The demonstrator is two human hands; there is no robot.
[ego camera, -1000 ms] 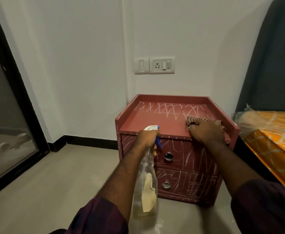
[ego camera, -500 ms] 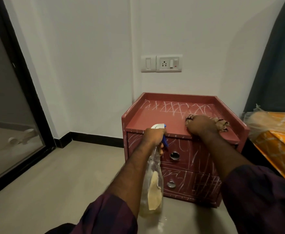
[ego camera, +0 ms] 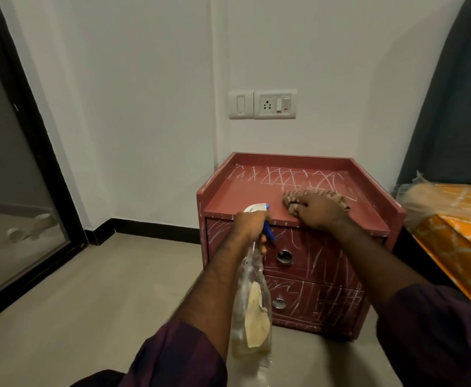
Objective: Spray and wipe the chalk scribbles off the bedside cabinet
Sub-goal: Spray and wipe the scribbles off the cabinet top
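A red bedside cabinet stands against the wall, with white chalk scribbles along the back of its top and across both drawer fronts. My left hand grips the neck of a clear spray bottle with a blue trigger, hanging in front of the drawers. My right hand presses a brown patterned cloth onto the cabinet top near its front middle. The front part of the top shows no chalk.
A bed with an orange patterned cover stands just right of the cabinet. A wall socket sits above it. A dark-framed glass door is at the left. Grey floor stretches left of the cabinet.
My right hand has slid the cloth leftward across the cabinet top. My left hand still holds the bottle in the same place.
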